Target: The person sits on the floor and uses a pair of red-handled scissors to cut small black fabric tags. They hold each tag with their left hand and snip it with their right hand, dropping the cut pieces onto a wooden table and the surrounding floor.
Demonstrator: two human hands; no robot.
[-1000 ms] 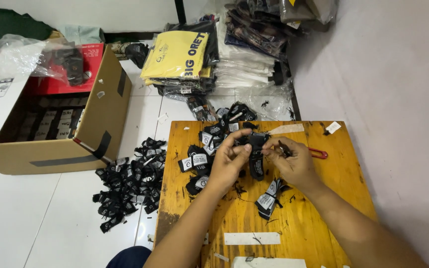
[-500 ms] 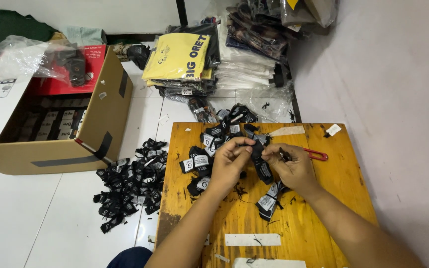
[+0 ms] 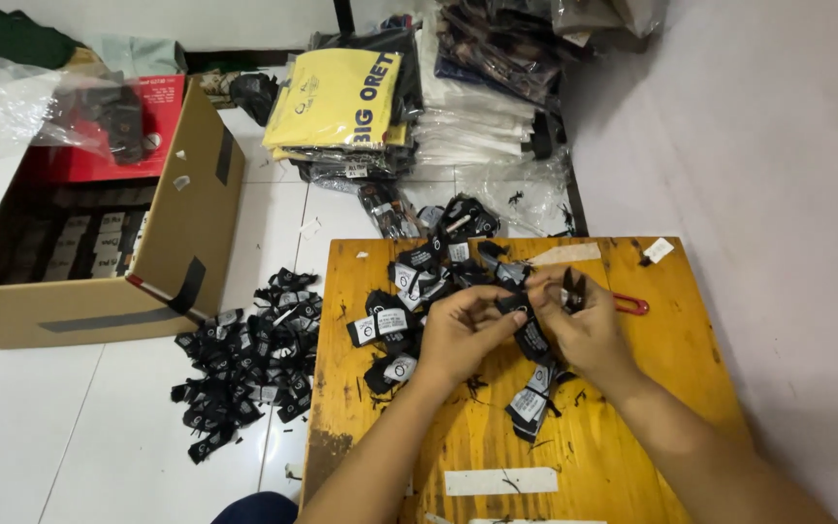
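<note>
Black label strip point(image 3: 532, 340) is pinched between the left hand point(image 3: 458, 330) and right hand point(image 3: 589, 335), both closed on it above the yellow table point(image 3: 632, 427). It is judged light, limp, best gripped at its edges. Red-handled snips point(image 3: 632, 305) lie just beyond the right hand.

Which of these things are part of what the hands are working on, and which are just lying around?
In use:
left hand
right hand
black label strip
labels on table
red-handled snips

Lying about:
cardboard box
folded bagged garments
labels on floor
</note>
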